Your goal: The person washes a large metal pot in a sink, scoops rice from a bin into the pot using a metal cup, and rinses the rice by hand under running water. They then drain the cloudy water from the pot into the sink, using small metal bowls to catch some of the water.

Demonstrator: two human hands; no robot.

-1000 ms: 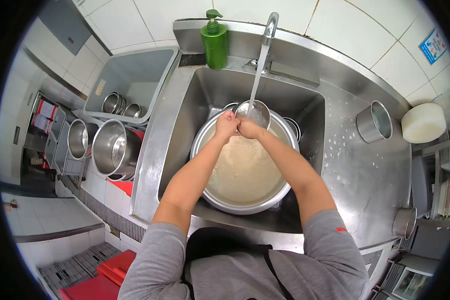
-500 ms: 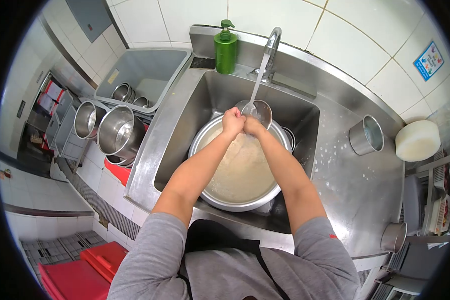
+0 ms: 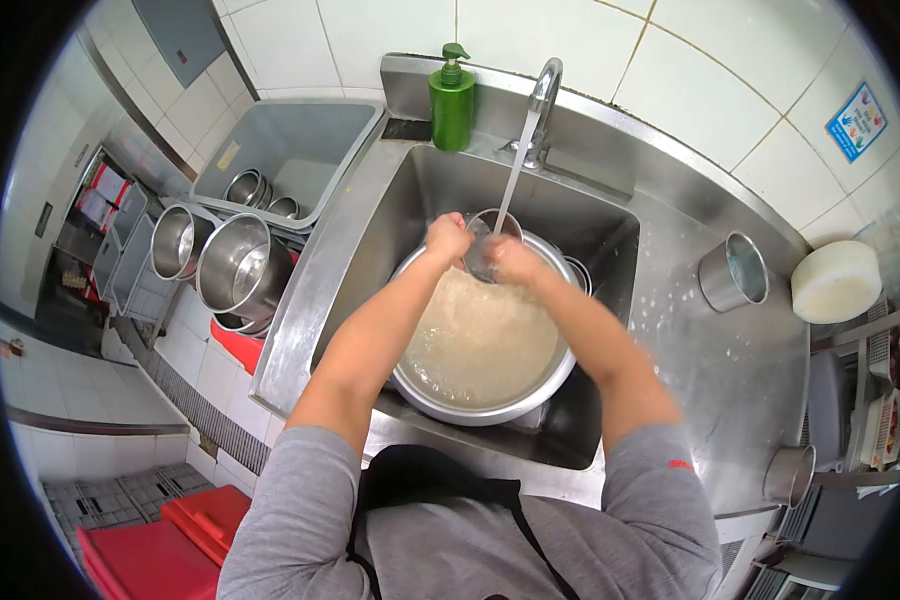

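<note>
Running water from the faucet [image 3: 545, 95] falls onto a round metal cup [image 3: 486, 222] above a large metal basin [image 3: 407, 385]. My left hand [image 3: 450, 240] has its fingers closed at the cup's left edge. Against the cup's right side is my right hand [image 3: 512, 260], smeared by motion, so its fingers cannot be made out. Cloudy, beige water [image 3: 485, 345] fills much of the basin, which sits in the steel sink [image 3: 370, 235]. Part of the cup is hidden by my hands and splashing water.
A green pump bottle [image 3: 452, 105] stands behind the sink. To the left are a grey tub [image 3: 320, 150] with small metal cups and several steel pots [image 3: 235, 265]. A metal container [image 3: 733, 272] and a white round block [image 3: 836, 282] sit on the right.
The cup has shifted left and tilted differently under the stream. My left hand has moved slightly left, while my right hand has come down and blurs. More beige water shows churning in the basin.
</note>
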